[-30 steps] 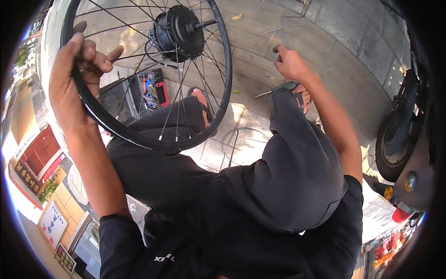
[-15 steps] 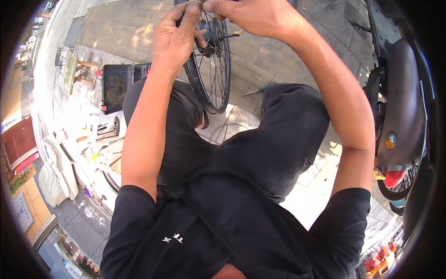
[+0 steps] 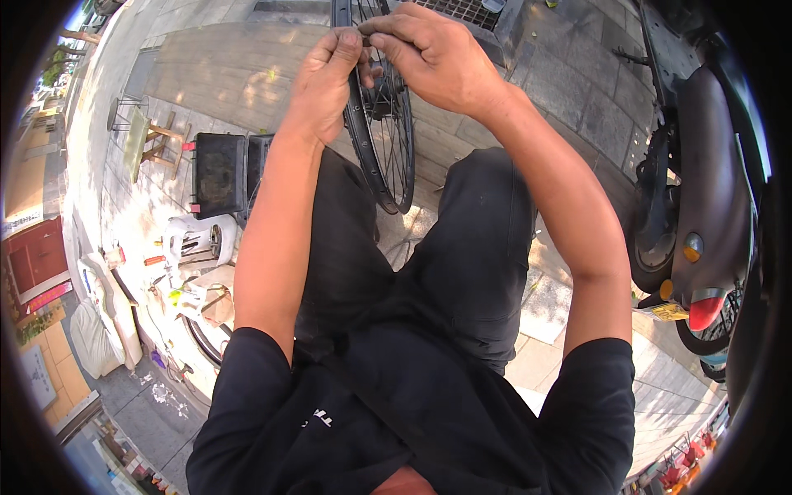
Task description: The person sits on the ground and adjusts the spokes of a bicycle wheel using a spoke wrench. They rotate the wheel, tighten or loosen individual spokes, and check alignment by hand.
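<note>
A black spoked bicycle wheel [image 3: 363, 140] stands on edge in front of my knees, its lower end between them. My left hand [image 3: 326, 82] is closed at the wheel's left side, the thumb pressed near the fingertips. Some of its fingers show past the rim, among the spokes. Close against it, my right hand [image 3: 441, 62] is closed in a pinch, thumb and forefinger almost touching the left thumb. Whatever lies between the right fingertips is too small to make out. Behind my fingers, the dark hub [image 3: 381, 103] is partly covered.
An open black toolbox [image 3: 219, 175] lies left of my knee, with a small wooden stool [image 3: 161, 144] beyond it. White containers with tools [image 3: 198, 239] stand nearer on the left. A parked scooter [image 3: 714, 181] lines the right side. A floor grate [image 3: 462, 10] lies ahead.
My view has shifted. My right hand has turned, with its fingers curled over the thumb at the wheel. My knees are closer together, and both hands remain at the wheel.
</note>
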`<state>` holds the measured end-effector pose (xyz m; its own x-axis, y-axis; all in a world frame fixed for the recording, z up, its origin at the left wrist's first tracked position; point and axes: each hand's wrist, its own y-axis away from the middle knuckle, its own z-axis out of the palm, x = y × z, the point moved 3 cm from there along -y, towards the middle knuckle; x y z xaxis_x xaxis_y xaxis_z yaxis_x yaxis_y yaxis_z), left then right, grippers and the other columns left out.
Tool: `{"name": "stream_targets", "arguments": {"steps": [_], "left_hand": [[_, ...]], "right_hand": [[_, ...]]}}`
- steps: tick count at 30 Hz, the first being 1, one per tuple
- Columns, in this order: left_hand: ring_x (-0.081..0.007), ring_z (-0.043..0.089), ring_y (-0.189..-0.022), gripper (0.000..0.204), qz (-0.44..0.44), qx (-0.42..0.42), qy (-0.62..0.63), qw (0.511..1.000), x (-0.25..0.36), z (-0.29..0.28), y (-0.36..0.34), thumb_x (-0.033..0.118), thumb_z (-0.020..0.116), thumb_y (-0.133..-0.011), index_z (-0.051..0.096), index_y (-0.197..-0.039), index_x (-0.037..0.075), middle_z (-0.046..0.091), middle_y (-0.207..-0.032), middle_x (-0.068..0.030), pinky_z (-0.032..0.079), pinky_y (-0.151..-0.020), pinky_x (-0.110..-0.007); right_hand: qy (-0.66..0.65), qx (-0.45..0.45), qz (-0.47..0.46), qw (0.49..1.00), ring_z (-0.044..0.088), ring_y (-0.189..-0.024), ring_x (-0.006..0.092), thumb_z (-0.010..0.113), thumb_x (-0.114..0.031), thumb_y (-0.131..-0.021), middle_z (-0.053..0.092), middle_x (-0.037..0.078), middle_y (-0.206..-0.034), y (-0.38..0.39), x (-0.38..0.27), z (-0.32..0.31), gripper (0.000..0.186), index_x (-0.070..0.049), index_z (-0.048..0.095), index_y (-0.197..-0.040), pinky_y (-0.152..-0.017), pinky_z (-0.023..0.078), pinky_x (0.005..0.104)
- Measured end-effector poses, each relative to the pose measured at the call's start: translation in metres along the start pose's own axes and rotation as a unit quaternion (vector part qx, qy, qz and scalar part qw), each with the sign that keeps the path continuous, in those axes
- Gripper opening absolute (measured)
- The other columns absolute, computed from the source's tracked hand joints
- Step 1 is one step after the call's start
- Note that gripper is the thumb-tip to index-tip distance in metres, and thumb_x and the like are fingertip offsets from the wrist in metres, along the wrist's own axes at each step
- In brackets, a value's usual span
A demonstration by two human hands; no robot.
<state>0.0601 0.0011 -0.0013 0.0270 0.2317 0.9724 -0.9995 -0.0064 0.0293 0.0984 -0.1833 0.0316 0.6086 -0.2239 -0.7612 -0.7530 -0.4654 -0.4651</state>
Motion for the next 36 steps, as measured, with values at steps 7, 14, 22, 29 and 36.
{"name": "stream_targets", "arguments": {"steps": [7,14,22,29,36], "left_hand": [[-0.0101,0.054,-0.061,0.033,0.072,-0.012,-0.103,0.992,0.001,-0.02,-0.007,0.038,0.051,-0.112,0.057,-0.109,0.005,0.055,-0.088,-0.0006,0.059,-0.081,-0.038],[-0.0087,0.05,-0.053,0.035,0.085,-0.035,-0.121,0.988,0.004,-0.024,-0.012,0.039,0.049,-0.112,0.054,-0.108,0.005,0.055,-0.087,-0.0044,0.057,-0.075,-0.037],[-0.0094,0.049,-0.052,0.034,0.086,-0.004,-0.094,0.992,0.007,-0.019,-0.011,0.038,0.05,-0.112,0.054,-0.11,0.005,0.055,-0.086,-0.0046,0.055,-0.075,-0.037],[-0.0089,0.051,-0.054,0.033,0.105,0.015,-0.133,0.985,-0.004,-0.012,0.021,0.036,0.046,-0.114,0.054,-0.111,0.004,0.055,-0.086,-0.0051,0.057,-0.074,-0.035],[-0.0111,0.056,-0.06,0.038,0.078,0.025,-0.102,0.991,-0.003,-0.004,0.013,0.04,0.05,-0.113,0.058,-0.11,0.003,0.056,-0.092,-0.003,0.059,-0.078,-0.035]], "right_hand": [[0.168,-0.194,0.323,0.911,0.071,-0.108,0.0358,0.067,-0.032,-0.096,0.075,0.018,-0.116,0.123,0.199,-0.024,0.039,-0.007,0.072,-0.126,-0.091,0.056,0.0442],[0.26,-0.397,0.288,0.832,0.064,-0.114,0.0356,0.072,-0.021,-0.086,0.066,0.014,-0.113,0.337,0.308,0.088,0.024,-0.007,0.073,-0.105,-0.093,0.053,0.0501],[0.296,-0.541,-0.019,0.787,0.064,-0.109,0.0274,0.071,-0.015,-0.082,0.066,0.006,-0.107,0.339,0.341,0.122,0.021,-0.017,0.071,-0.102,-0.09,0.051,0.0443],[0.191,-0.483,0.073,0.851,0.069,-0.104,0.0349,0.065,-0.02,-0.09,0.07,0.015,-0.104,0.305,0.334,0.075,0.018,-0.012,0.066,-0.105,-0.092,0.052,0.0459],[0.276,-0.267,0.372,0.845,0.068,-0.113,0.045,0.061,-0.037,-0.098,0.071,0.027,-0.117,0.223,0.213,-0.073,0.042,-0.005,0.064,-0.125,-0.095,0.052,0.0527]]}}
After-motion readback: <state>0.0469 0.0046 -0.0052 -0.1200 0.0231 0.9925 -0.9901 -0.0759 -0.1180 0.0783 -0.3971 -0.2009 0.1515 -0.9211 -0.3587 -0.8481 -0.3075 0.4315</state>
